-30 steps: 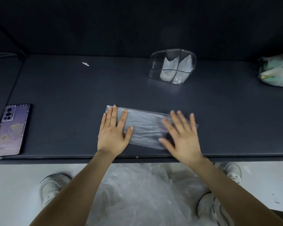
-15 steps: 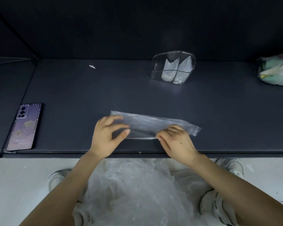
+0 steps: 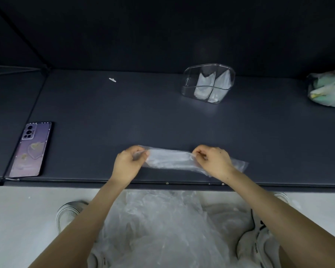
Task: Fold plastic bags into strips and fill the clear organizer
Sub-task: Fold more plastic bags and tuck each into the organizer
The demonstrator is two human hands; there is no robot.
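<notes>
My left hand [image 3: 127, 163] and right hand [image 3: 214, 161] each pinch the far edge of the plastic bag [image 3: 170, 160], which lies near the front edge of the table [image 3: 104, 113], so I can bring that edge over evenly for a narrower strip. A second ago both palms lay flat, pressing it down. The organizer [image 3: 209, 83] stands well behind, two folded bags inside.

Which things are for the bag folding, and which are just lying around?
For the job: plastic bag, pinched by left hand and right hand; clear organizer; folded bags inside it; loose plastic on lap.
Lying about: phone; white scrap; green-printed bag.
</notes>
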